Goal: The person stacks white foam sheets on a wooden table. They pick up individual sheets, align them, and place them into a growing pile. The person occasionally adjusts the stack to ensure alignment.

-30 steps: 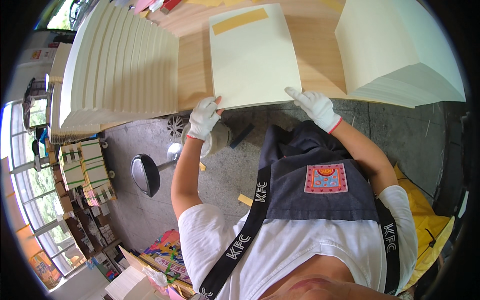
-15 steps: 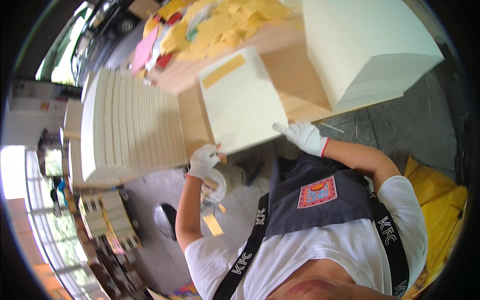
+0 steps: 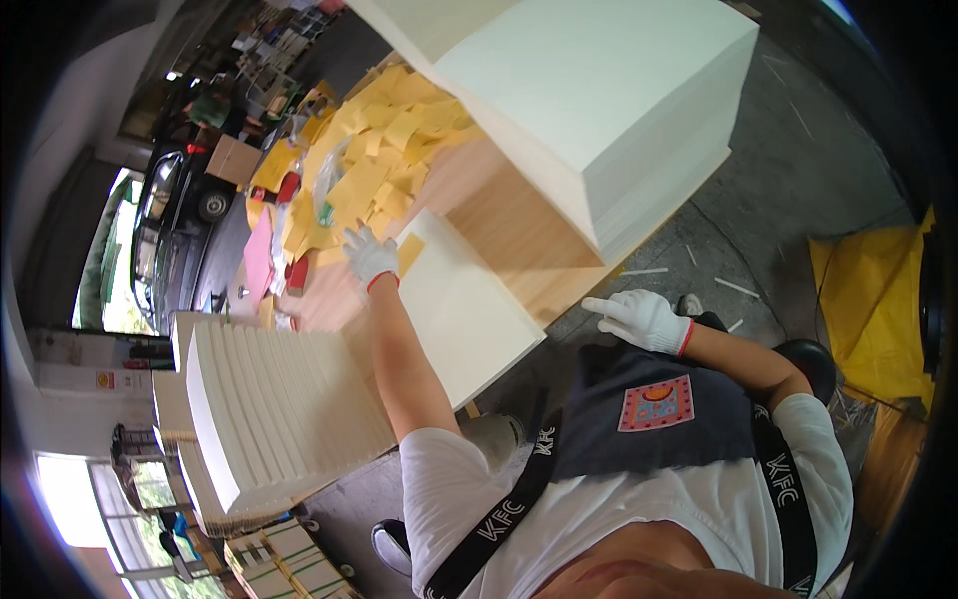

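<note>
My left hand, in a white knitted glove with a red cuff, is stretched out over the table at the far-left corner of a white paper stack. Its fingers are spread and nothing shows in them; they are nearest to a heap of yellow paper slips. One yellow slip lies on the stack's far end, beside that wrist. My left forearm covers the stack's left side. My right hand, gloved the same way, hovers off the table's front edge, right of the stack, index finger extended and holding nothing.
Left of the middle stands a row of thick white paper bundles. A tall white paper pile rises at the right of the wooden table. Red and pink items lie by the yellow heap. A yellow sheet hangs at far right.
My left hand has gone from the stack's near-left corner to its far end, by the yellow slips. My right hand has come off the stack's near-right corner. The view has turned.
</note>
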The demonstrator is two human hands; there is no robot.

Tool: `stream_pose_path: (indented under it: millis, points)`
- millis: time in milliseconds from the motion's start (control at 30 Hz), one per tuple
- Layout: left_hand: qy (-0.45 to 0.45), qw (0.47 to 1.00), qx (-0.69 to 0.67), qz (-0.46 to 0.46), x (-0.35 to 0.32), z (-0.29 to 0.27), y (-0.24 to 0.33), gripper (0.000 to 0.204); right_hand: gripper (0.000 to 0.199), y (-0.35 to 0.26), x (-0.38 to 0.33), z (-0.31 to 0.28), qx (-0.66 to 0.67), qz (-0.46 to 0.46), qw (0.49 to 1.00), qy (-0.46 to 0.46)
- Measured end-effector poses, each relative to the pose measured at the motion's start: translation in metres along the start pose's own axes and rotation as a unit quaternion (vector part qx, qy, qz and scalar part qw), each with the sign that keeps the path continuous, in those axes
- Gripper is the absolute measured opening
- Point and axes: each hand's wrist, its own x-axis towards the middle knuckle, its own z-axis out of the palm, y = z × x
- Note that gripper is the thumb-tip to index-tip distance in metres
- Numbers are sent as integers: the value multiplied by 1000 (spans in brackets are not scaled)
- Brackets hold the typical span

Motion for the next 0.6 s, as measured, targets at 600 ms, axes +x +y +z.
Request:
stream_pose_path:
  millis: [600]
  points:
    - [-104,898,-239,356,-20,-427,422,43,41,183,-18,-179,155,-141,952,224]
